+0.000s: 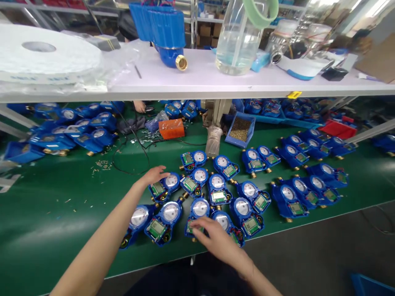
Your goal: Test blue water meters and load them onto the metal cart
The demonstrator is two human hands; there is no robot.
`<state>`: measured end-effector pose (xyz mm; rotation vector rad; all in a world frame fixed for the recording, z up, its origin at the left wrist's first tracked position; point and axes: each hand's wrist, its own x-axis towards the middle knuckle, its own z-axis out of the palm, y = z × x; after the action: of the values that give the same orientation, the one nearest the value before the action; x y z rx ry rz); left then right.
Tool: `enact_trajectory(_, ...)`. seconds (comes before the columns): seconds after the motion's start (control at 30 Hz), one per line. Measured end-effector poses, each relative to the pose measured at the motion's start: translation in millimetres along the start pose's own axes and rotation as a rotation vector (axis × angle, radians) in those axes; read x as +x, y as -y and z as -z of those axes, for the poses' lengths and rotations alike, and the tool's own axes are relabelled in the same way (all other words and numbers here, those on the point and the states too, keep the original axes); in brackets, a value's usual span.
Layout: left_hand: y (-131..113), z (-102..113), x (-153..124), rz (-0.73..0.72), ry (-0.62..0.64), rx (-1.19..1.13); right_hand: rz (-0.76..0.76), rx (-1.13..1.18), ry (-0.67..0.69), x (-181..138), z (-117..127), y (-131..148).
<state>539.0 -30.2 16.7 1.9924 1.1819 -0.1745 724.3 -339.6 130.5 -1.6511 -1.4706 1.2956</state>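
Note:
Several blue water meters with round dials and small green displays lie in a cluster on the green table point(61, 205). My left hand point(153, 175) rests with fingers stretched flat on the upper left meter point(165, 187) of the cluster. My right hand point(212, 238) lies low at the front, fingers spread over the display end of a front-row meter point(197, 213), touching it. Neither hand lifts anything.
More blue meters point(77, 131) are piled at far left and right point(308, 185). An orange box point(171, 128) and a blue bin of brass parts point(240, 129) stand behind. A white shelf point(200, 82) overhead carries a clear jug point(237, 41), a white roll point(40, 53) and a blue meter body point(163, 28). Another person's hand point(139, 106) shows beyond.

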Motion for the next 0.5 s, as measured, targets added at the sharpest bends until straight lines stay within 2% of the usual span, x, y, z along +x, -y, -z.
enact_trajectory(0.13, 19, -7, 25, 0.007, 0.218, -0.048, 0.072, -0.156, -0.125, 62, 44, -4)
enact_trajectory(0.23, 27, -14, 33, 0.002, 0.324, -0.104, 0.118, -0.368, -0.176, 120, 73, -16)
enact_trajectory(0.37, 36, -18, 39, -0.013, 0.363, -0.171, 0.024, -0.723, -0.166, 195, 103, -39)
enact_trajectory(0.5, 52, -9, 43, -0.019, 0.365, -0.233, -0.006, -0.818, -0.074, 247, 110, -62)
